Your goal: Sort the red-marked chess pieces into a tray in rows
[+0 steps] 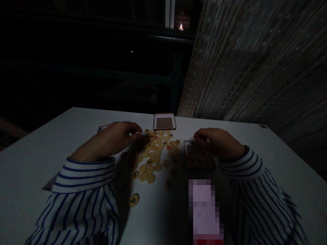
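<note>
Several round yellow game discs (pixel 153 149) with red or black marks lie spread on a white table (pixel 63 136). My left hand (pixel 109 139) rests over the left side of the spread, its fingers curled with the tips touching discs near the top. My right hand (pixel 217 143) sits curled over the far edge of a small box (pixel 199 158) that holds rows of discs. Whether either hand grips a disc is hidden in the dim light. Both arms wear blue and white striped sleeves.
A shallow box lid (pixel 164 121) lies near the table's far edge, behind the discs. One disc (pixel 134 199) lies apart near me. A blurred pink patch (pixel 204 211) covers something at the front. A brick wall (pixel 255 68) stands on the right. The room is dark.
</note>
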`<state>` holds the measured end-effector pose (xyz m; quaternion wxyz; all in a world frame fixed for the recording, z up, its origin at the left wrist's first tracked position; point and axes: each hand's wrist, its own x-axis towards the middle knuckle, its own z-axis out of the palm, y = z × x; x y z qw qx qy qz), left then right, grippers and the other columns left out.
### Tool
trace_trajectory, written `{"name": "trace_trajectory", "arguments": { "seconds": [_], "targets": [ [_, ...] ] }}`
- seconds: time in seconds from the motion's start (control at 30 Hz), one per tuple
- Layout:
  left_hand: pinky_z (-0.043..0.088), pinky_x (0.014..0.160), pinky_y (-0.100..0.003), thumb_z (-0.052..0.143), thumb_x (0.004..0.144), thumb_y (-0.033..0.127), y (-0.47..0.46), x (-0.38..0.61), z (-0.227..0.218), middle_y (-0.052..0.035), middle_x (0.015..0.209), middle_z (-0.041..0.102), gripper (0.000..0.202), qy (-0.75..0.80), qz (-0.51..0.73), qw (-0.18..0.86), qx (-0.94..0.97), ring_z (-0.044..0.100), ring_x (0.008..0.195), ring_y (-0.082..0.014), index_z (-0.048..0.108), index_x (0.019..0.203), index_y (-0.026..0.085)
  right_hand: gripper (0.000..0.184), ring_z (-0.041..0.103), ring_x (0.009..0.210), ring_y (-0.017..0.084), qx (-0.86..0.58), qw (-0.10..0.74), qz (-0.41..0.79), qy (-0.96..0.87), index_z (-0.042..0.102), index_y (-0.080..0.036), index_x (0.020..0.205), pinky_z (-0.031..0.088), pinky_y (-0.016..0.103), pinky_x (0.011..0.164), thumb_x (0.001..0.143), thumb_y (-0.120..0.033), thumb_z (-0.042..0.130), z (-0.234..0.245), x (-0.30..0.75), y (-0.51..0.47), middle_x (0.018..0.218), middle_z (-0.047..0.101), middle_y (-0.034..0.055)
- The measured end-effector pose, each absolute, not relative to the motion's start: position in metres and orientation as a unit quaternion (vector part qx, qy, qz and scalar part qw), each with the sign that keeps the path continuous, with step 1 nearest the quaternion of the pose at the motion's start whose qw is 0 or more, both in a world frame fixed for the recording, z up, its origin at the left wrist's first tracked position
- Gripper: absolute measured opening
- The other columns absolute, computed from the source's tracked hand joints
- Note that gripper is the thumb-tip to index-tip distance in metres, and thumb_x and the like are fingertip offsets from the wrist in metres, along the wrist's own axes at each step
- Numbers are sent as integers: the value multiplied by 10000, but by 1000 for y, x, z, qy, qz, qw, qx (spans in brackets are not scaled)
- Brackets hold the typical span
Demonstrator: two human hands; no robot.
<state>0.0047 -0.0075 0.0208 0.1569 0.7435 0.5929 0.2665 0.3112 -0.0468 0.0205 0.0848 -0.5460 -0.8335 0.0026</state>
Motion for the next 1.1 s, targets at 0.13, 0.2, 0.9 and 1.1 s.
{"name": "trace_trajectory", "arguments": {
  "seconds": [0.13, 0.2, 0.9, 1.1],
  "targets": [
    [476, 710, -354, 525, 700, 442, -9, 5, 24, -71, 956, 685, 304, 570, 165, 106, 798, 624, 843, -271, 669, 888, 252, 203, 598, 731, 149, -541, 104, -5, -835, 629, -201, 922, 398, 249, 644, 836, -231, 447, 27, 318, -50, 856, 676, 32],
    [480, 725, -355, 508, 707, 441, -10, 6, 26, -77, 974, 682, 321, 566, 168, 97, 801, 623, 867, -279, 666, 908, 246, 211, 601, 740, 152, -538, 106, -6, -836, 627, -200, 939, 404, 252, 652, 838, -238, 445, 28, 320, -51, 866, 677, 34],
    [485, 675, -283, 475, 783, 489, -39, 22, 47, -48, 994, 656, 398, 551, 265, 81, 787, 618, 842, -211, 614, 1027, 207, 254, 601, 829, 188, -526, 101, -35, -844, 620, -183, 1002, 418, 289, 712, 842, -259, 438, 33, 319, -56, 918, 673, 61],
    [488, 623, -264, 495, 758, 505, -47, 17, 44, -50, 1016, 653, 418, 591, 287, 66, 751, 623, 795, -203, 617, 1038, 220, 256, 598, 849, 192, -524, 109, -34, -844, 616, -189, 1003, 419, 294, 726, 843, -276, 435, 32, 319, -56, 940, 671, 62]
  ]
}}
